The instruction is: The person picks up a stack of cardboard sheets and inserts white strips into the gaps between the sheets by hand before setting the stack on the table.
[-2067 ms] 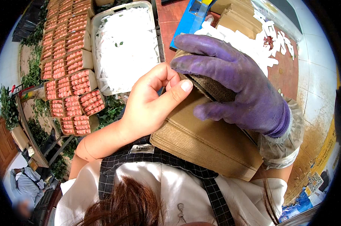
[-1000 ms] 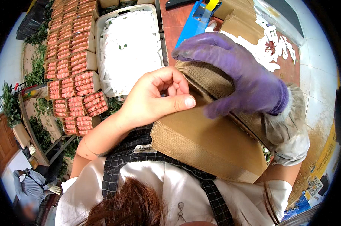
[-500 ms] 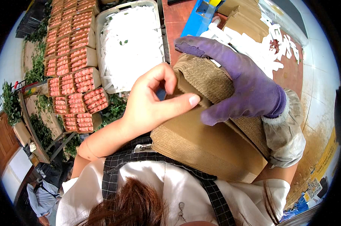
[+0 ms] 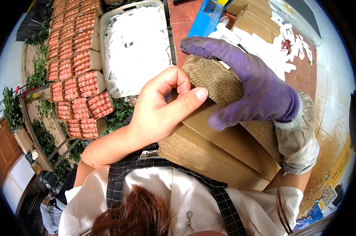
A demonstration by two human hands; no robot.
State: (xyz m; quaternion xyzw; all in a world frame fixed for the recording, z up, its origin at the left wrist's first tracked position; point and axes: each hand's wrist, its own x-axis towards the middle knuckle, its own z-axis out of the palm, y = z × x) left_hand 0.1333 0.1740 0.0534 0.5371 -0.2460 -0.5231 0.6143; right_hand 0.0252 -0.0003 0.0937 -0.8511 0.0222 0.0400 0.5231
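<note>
A thick stack of brown corrugated cardboard sheets (image 4: 213, 173) leans against my apron, its far part bent upward so that the wavy edges show. My right hand (image 4: 249, 80), in a worn purple glove, is wrapped round this bent part, thumb on the near side and fingers over the far side. My bare left hand (image 4: 162, 104) is closed at the stack's left side, thumb tip against the edge of a single cardboard sheet (image 4: 217, 135). That sheet stands apart from those below it, with a gap at its left. The left fingertips are partly hidden.
A white crate (image 4: 107, 23) full of white strips stands beyond my left hand. Farther left are stacked boxes (image 4: 83, 63) of pink flower heads. A red table (image 4: 182, 27) holds a blue tape dispenser (image 4: 207, 19), flat cardboard (image 4: 256, 23) and scattered white strips (image 4: 264, 55).
One sheet has come away from the near part of the stack and tilted up toward the bent part. My left hand has shifted slightly; the right keeps its grip.
</note>
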